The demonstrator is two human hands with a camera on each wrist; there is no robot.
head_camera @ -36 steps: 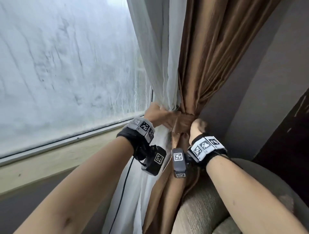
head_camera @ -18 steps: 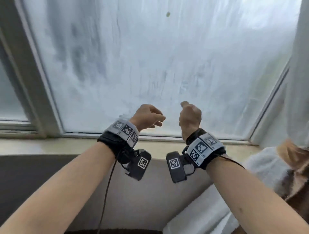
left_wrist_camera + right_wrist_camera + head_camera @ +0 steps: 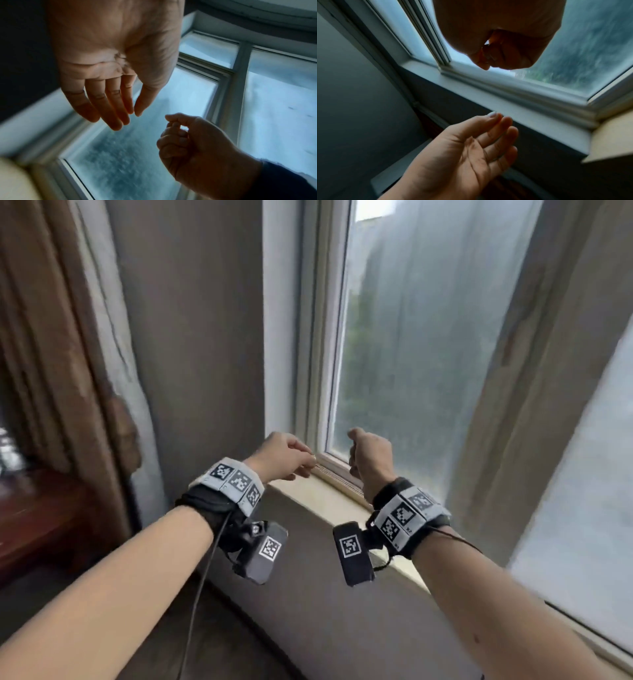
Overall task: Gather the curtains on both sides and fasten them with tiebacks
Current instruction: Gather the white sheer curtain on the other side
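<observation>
Two bare hands are raised in front of me, near each other but not touching, over a pale window sill (image 3: 310,503). My left hand (image 3: 282,455) is empty and relaxed: from the left wrist camera the fingers (image 3: 109,106) reach forward almost straight, close together, with the thumb beside them. My right hand (image 3: 371,460) is curled into a loose fist; from the right wrist camera the fingers (image 3: 503,56) fold into the palm and I see nothing held inside them.

Behind both hands is a white-framed window (image 3: 317,337) with hazy glass and blurred green beyond it. A grey wall (image 3: 198,337) stands left of the frame.

The brown curtain (image 3: 44,337) hangs at the far left edge of the head view, well apart from both hands, with a pale sheer curtain (image 3: 113,330) just beside it toward the wall. A darker brown bulge sits low on the brown fabric; blur keeps me from telling whether it is a tieback. Dark wooden furniture (image 3: 41,529) sits below the curtain. Each wrist wears a black strap with printed square markers.
</observation>
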